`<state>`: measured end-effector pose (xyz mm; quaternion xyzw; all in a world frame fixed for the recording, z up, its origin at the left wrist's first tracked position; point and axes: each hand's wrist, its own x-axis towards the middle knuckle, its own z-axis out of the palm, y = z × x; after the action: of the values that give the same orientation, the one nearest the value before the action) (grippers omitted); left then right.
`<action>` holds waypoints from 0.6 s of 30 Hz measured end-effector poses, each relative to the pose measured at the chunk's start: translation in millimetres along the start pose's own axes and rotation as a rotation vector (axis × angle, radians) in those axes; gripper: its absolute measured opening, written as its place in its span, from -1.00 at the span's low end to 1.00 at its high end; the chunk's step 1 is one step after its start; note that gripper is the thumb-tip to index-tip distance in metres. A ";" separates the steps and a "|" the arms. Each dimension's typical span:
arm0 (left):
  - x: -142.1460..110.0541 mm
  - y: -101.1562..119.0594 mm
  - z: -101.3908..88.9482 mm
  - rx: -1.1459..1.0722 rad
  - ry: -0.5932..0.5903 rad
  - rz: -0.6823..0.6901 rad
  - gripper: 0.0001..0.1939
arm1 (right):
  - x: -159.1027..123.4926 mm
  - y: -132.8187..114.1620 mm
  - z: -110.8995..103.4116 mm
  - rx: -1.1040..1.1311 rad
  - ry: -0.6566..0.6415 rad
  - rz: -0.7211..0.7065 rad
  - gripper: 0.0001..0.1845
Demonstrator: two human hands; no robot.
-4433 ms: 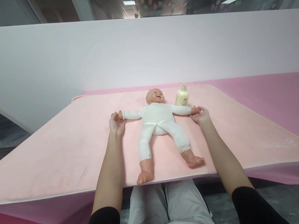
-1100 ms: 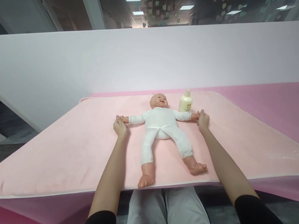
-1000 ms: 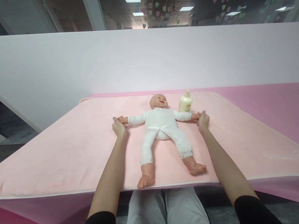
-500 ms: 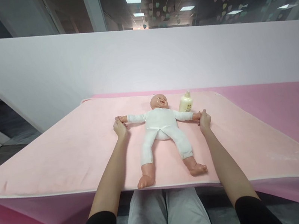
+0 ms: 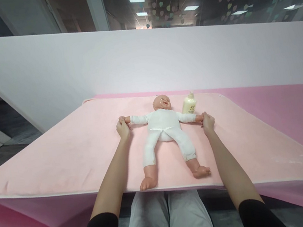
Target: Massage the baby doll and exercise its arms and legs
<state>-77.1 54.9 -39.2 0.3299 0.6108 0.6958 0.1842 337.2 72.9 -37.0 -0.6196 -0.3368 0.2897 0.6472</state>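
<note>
1. The baby doll lies on its back in the middle of the soft pink blanket. It wears white clothes.
2. Its arms go out to both sides. Its bare head is at the far end, and its two bare feet are at the near edge of the blanket, set apart.
3. The left hand is curled almost shut. It pinches the doll's little hand on that side, and the thumb and finger are up by the little hand.
4. The right hand is curled up too. It pinches the doll's other little hand. I can't see all the fingers of the right hand, because some are tucked under.
5. The pale yellow pump bottle stands up on the blanket. It is near the doll's head, just behind the doll's arm on the right. I can't tell if the bottle and the arm touch. It has dark marks on the front that are too small to read.
6. A darker pink cloth is under the blanket and hangs down in front.
7. A big white wall is behind the table. Over it, there is dark glass with little heart shapes and bright lights.
</note>
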 end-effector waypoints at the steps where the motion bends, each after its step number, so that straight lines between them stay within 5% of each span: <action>1: 1.1 -0.1 0.7 -0.008 0.002 -0.027 -0.48 | 0.1 -0.4 0.0 -0.002 0.006 0.007 -0.65; 8: 3.2 5.2 2.4 -0.052 0.006 -0.138 -0.42 | 0.0 -8.6 -0.3 0.025 0.049 0.105 -0.47; 12: 0.4 5.7 2.0 -0.082 -0.021 -0.060 -0.61 | -0.7 -8.8 -0.6 0.044 0.031 0.100 -0.57; 18: -0.9 2.7 2.5 -0.037 -0.020 -0.052 -0.54 | 0.8 -3.1 -0.8 0.003 0.019 0.034 -0.61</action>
<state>-74.4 55.6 -36.7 0.3176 0.6042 0.6986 0.2144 338.2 72.9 -33.9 -0.6271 -0.3194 0.2952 0.6463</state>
